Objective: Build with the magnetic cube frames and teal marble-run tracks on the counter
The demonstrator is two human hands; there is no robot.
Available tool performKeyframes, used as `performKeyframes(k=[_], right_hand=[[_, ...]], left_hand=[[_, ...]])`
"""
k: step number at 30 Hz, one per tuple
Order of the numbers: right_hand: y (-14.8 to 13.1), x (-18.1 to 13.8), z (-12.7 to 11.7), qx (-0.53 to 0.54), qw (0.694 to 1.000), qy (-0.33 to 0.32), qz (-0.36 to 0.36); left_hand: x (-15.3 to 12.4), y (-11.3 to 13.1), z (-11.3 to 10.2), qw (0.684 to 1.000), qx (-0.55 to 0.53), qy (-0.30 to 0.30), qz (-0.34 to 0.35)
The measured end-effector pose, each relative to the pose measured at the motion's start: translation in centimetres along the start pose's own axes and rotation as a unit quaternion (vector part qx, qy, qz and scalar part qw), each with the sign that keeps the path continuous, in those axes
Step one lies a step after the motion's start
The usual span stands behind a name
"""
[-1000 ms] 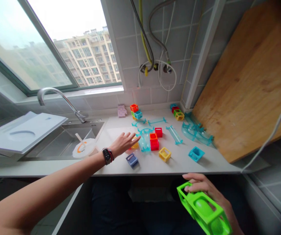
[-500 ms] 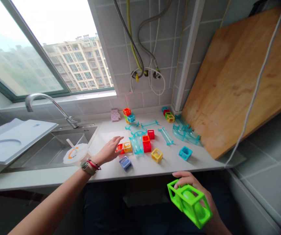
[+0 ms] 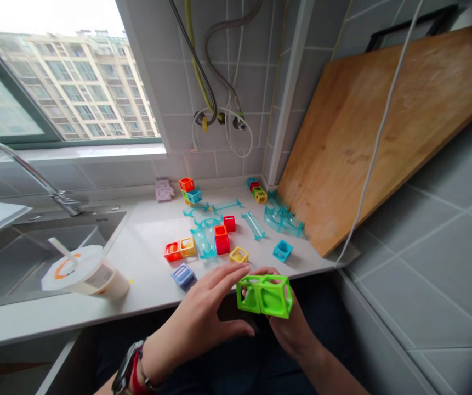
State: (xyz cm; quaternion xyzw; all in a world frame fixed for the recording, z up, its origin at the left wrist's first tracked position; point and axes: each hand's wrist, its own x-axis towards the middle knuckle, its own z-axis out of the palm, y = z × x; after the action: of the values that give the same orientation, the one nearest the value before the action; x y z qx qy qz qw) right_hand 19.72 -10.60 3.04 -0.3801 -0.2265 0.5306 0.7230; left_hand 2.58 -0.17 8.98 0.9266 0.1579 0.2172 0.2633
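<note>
In my right hand [image 3: 291, 323] is a pair of joined green toy block frames [image 3: 265, 296], held in front of the counter's edge. My left hand [image 3: 203, 307] is beside the green blocks on their left, thumb and fingers apart, with nothing in it. Just beyond the hands on the counter lie a blue-violet block [image 3: 183, 276] and a yellow block [image 3: 239, 255]. A joined red and yellow pair [image 3: 179, 249] sits farther left. Clear teal track pieces [image 3: 205, 241] stand against red blocks [image 3: 221, 240]. A blue block [image 3: 282, 250] is at the right.
A lidded drink cup with a straw [image 3: 90, 274] stands by the sink [image 3: 108, 219]. More blocks [image 3: 189, 191] are stacked near the wall, beside a pink sponge-like item [image 3: 164, 190]. A large wooden board [image 3: 375, 126] leans at the right, behind curved teal tracks [image 3: 283, 216].
My left hand has come back from the counter toward the green blocks. My right hand has brought them left and upward. The view has shifted to the right.
</note>
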Motion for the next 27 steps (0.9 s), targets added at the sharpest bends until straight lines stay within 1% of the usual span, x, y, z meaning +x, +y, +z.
performKeyframes(k=[3, 5, 7, 10, 12, 13, 15, 17, 20, 22, 25, 27], right_hand=[[0.3, 0.7, 0.7, 0.042, 0.999, -0.019, -0.014], [0.4, 1.6, 1.1, 0.049, 0.998, -0.026, -0.022], [0.1, 2.8, 1.4, 0.035, 0.998, -0.025, -0.045], [-0.6, 4.7, 1.9, -0.020, 0.993, -0.018, -0.116], [-1.2, 6.1, 2.3, -0.052, 0.986, -0.031, -0.154], [-1.5, 6.7, 2.5, -0.066, 0.984, -0.046, -0.160], [-2.0, 8.1, 3.0, -0.096, 0.981, -0.076, -0.148], [-2.2, 9.7, 3.5, -0.134, 0.979, -0.099, -0.120], [-1.9, 12.1, 4.1, -0.192, 0.970, -0.113, -0.096], [-1.2, 13.6, 4.4, -0.218, 0.965, -0.116, -0.087], [0.1, 14.9, 4.5, -0.224, 0.965, -0.118, -0.070], [0.9, 15.2, 4.3, -0.219, 0.966, -0.121, -0.061]], left_hand=[[1.9, 0.1, 0.7, 0.997, -0.050, 0.032, 0.039], [3.0, -0.2, 0.7, 0.993, -0.090, 0.060, 0.047], [3.9, -0.6, 0.5, 0.987, -0.127, 0.087, 0.036], [5.0, -1.4, 0.1, 0.969, -0.192, 0.155, -0.023], [5.7, -2.3, -0.1, 0.944, -0.258, 0.192, -0.078], [6.0, -2.9, -0.2, 0.927, -0.299, 0.201, -0.101], [6.6, -4.3, -0.3, 0.892, -0.378, 0.203, -0.139], [6.8, -6.0, -0.1, 0.853, -0.445, 0.213, -0.171], [6.5, -8.4, 0.5, 0.794, -0.521, 0.242, -0.201], [6.2, -9.6, 0.8, 0.761, -0.553, 0.264, -0.214], [5.7, -10.8, 1.2, 0.730, -0.566, 0.293, -0.245], [5.4, -11.2, 1.5, 0.722, -0.564, 0.302, -0.264]])
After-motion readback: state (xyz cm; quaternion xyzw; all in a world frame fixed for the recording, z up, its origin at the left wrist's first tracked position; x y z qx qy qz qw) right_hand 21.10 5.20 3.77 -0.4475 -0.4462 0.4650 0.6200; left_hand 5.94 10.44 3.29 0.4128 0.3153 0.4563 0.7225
